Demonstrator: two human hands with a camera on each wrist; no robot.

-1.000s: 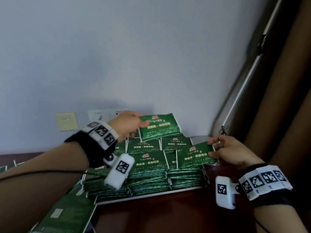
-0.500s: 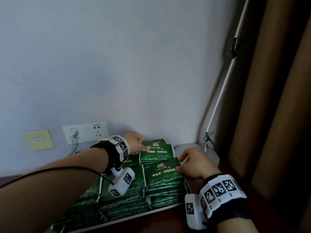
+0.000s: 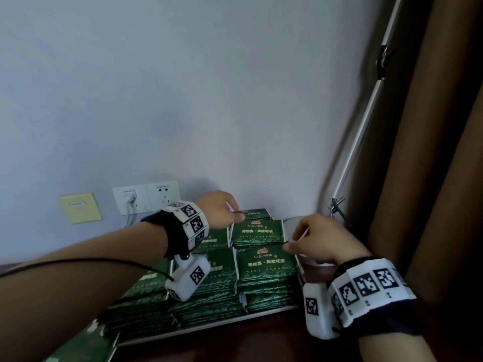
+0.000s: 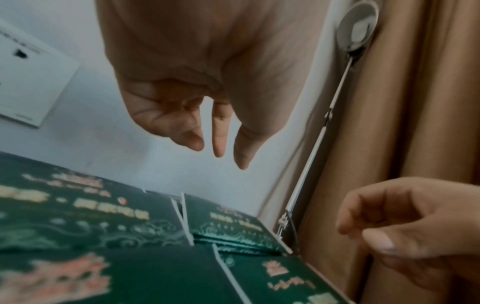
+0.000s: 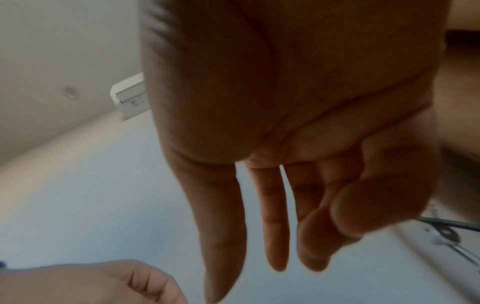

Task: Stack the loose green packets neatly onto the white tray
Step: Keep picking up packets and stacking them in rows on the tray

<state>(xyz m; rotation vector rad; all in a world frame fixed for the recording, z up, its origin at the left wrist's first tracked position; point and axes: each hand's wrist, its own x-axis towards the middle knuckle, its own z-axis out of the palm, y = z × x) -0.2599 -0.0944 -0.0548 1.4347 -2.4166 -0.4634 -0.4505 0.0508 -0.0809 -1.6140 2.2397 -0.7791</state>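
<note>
Several stacks of green packets (image 3: 265,262) fill the white tray (image 3: 209,327) against the wall. One packet (image 3: 257,232) lies on top of the back right stack. My left hand (image 3: 235,215) hovers over the back stacks; in the left wrist view its fingers (image 4: 219,144) hang relaxed and hold nothing. My right hand (image 3: 292,244) floats at the right edge of the front right stack. Its fingers (image 5: 275,236) are straight in the right wrist view, with nothing in them. More green packets (image 3: 78,346) lie off the tray at the lower left.
The tray sits on a dark wooden table (image 3: 235,346) against a white wall with sockets (image 3: 146,195) and a yellow plate (image 3: 80,207). A lamp base (image 3: 292,223) and its metal pole (image 3: 358,137) stand right of the tray, beside a brown curtain (image 3: 444,152).
Both hands have set their packets down on the right-hand stacks and let go. The hands now float just above them, and the head view has tilted up.
</note>
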